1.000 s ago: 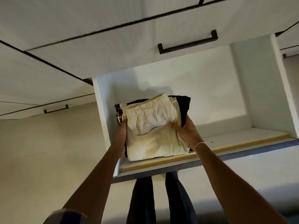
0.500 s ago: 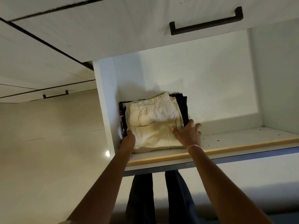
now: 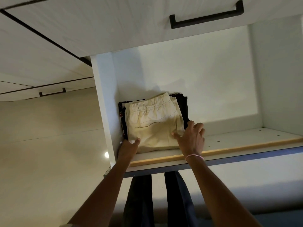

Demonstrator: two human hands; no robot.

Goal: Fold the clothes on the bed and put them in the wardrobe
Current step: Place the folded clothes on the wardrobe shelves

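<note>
Folded clothes point(image 3: 154, 136) sit in a stack at the left end of the wardrobe shelf point(image 3: 246, 141), close against the side panel point(image 3: 105, 104). Cream trousers point(image 3: 152, 122) with an elastic waistband lie on top. Dark garments point(image 3: 184, 108) show along the right and back edges, and a patterned piece point(image 3: 121, 115) peeps out on the left.

The right hand point(image 3: 191, 138) rests on the stack's near right corner. Its fingers point(image 3: 199, 128) are spread and fairly straight, touching the cream cloth and the dark layer beside it. The left hand point(image 3: 128, 149) is at the near left corner with its thumb over the cream edge. Its other fingers are hidden, so I cannot tell whether they grip the pile or only press it.

The step in hand looks like settling the stack in place. It should go best if both corners are pushed evenly, low on the pile, so the bottom layers travel with the top one. The pile should end up square to the side panel and behind the wooden front lip point(image 3: 229, 149). The soft cream cloth would probably slide over the dark layers, so the hands should lift straight off rather than drag back.

No brand, label or writing can be read anywhere.
</note>
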